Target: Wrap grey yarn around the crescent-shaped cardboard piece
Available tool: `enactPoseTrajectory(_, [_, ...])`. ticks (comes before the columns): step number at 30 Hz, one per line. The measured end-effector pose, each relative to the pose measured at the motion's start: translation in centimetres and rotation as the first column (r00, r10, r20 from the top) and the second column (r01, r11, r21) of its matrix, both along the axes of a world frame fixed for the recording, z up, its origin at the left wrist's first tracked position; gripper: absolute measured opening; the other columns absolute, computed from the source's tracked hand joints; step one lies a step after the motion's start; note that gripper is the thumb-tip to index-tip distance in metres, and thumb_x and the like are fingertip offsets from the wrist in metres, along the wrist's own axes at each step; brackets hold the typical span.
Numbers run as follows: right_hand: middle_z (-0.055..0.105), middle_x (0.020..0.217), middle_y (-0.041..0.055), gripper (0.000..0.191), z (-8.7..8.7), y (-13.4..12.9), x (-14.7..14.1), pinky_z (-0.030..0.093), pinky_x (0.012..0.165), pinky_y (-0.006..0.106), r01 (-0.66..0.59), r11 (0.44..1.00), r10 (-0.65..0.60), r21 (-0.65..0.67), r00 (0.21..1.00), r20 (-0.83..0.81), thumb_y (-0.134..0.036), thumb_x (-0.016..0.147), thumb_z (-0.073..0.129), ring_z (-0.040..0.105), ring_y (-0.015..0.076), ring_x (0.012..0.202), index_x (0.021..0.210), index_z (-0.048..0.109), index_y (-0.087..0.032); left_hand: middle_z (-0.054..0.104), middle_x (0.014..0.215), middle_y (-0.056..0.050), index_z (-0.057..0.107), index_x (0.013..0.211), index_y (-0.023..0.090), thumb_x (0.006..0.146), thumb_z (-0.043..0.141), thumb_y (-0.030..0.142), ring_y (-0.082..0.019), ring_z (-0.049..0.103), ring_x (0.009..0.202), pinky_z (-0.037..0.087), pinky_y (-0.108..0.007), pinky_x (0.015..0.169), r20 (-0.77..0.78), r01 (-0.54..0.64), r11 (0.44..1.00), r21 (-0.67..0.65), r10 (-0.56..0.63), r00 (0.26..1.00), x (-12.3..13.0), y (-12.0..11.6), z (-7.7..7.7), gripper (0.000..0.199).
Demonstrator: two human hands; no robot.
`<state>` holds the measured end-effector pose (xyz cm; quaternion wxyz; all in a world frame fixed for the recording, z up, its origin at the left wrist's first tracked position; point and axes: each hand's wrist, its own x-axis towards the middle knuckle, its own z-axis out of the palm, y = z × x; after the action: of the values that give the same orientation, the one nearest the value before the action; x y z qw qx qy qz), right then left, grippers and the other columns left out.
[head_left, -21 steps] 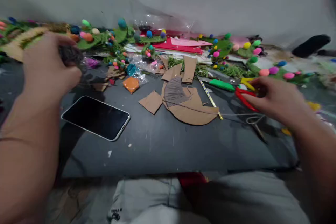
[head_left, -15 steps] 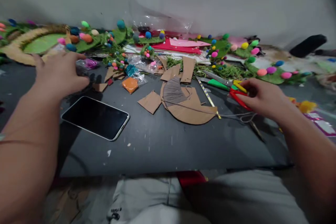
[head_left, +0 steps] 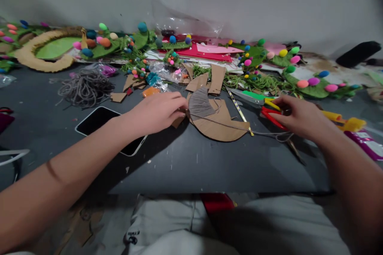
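My left hand point(head_left: 163, 111) reaches over the phone point(head_left: 94, 121). Its fingertips and thumb close at the left edge of a curved cardboard piece point(head_left: 221, 130), which lies flat. Grey yarn point(head_left: 201, 102) is wound tightly round that piece's left end, and a strand runs rightward across it. My right hand point(head_left: 295, 115) grips the red and yellow handles of the scissors point(head_left: 271, 113), whose blades point left. Past the cardboard, the strand ends in a loose loop point(head_left: 283, 137) below my right hand. A small cardboard scrap point(head_left: 177, 122) is partly hidden under my left hand.
A heap of grey yarn point(head_left: 85, 87) lies behind the phone. A measuring tape strip point(head_left: 237, 107) sits beside the cardboard. Along the wall are green leaves with colourful balls point(head_left: 314, 83), a beige curved form point(head_left: 28, 55) and red sheets point(head_left: 194, 52). A dark pointed tool point(head_left: 296, 153) lies at right.
My left hand has moved right, from above the yarn heap to the cardboard's left edge, uncovering the heap. My right hand stays at the scissors, and the view has shifted slightly.
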<state>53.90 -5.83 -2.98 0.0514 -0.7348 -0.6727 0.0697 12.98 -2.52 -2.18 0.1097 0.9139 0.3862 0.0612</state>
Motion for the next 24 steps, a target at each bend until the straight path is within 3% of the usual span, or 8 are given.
enactPoseTrajectory(9, [0.070, 0.108, 0.0103, 0.040, -0.9, -0.9, 1.2, 0.049, 0.077, 0.034, -0.063, 0.997, 0.062, -0.049, 0.998, -0.006, -0.041, 0.082, 0.067, 0.066, 0.0228, 0.087, 0.114, 0.065, -0.018, 0.058, 0.096, -0.007, 0.054, 0.093, 0.017, 0.098, 0.043, 0.020, -0.022, 0.056, 0.086, 0.040, -0.033, 0.074, -0.062, 0.005, 1.000, 0.018, -0.004, 0.998, 0.6, 0.4, -1.0, 0.013])
enactPoseTrajectory(17, [0.072, 0.113, 0.0160, 0.046, -0.3, -0.3, 2.3, 0.050, 0.082, 0.039, -0.121, 0.991, 0.124, -0.055, 0.991, 0.043, -0.037, 0.083, 0.065, 0.067, 0.0294, 0.095, 0.123, 0.069, -0.013, 0.058, 0.091, -0.004, 0.049, 0.090, 0.020, 0.094, 0.043, 0.015, -0.018, 0.053, 0.080, 0.039, -0.030, 0.070, 0.110, -0.078, 0.992, -0.098, 0.089, 0.990, 0.7, -0.5, 1.0, 0.009])
enactPoseTrajectory(20, [0.069, 0.117, 0.0194, 0.036, 0.8, -0.9, 0.5, 0.047, 0.093, 0.043, -0.148, 0.986, 0.141, 0.078, 0.986, 0.089, -0.029, 0.086, 0.059, 0.063, 0.0324, 0.107, 0.114, 0.072, -0.011, 0.061, 0.100, -0.006, 0.053, 0.098, 0.020, 0.094, 0.044, 0.020, -0.022, 0.057, 0.088, 0.040, -0.032, 0.072, 0.021, -0.117, 0.988, -0.105, 0.119, 0.993, 0.6, -0.4, 1.0, 0.010])
enactPoseTrajectory(22, [0.069, 0.117, 0.0151, 0.028, 1.5, -1.7, -2.2, 0.046, 0.097, 0.040, -0.193, 0.957, 0.183, 0.217, 0.981, 0.065, -0.026, 0.090, 0.052, 0.063, 0.0271, 0.107, 0.109, 0.071, -0.016, 0.062, 0.108, -0.008, 0.055, 0.104, 0.020, 0.095, 0.043, 0.022, -0.025, 0.059, 0.094, 0.041, -0.034, 0.074, -0.033, -0.155, 0.983, -0.100, 0.153, 0.988, 0.8, -0.4, 1.0, 0.015])
enactPoseTrajectory(24, [0.071, 0.105, 0.0089, 0.020, 1.8, -2.5, -5.7, 0.049, 0.089, 0.035, -0.318, 0.883, 0.373, 0.346, 0.922, -0.105, -0.027, 0.092, 0.055, 0.066, 0.0219, 0.096, 0.101, 0.070, -0.019, 0.061, 0.111, -0.010, 0.055, 0.108, 0.019, 0.097, 0.042, 0.030, -0.027, 0.060, 0.098, 0.042, -0.037, 0.075, -0.035, -0.195, 0.977, -0.088, 0.193, 0.981, 1.3, -0.4, 0.9, 0.020])
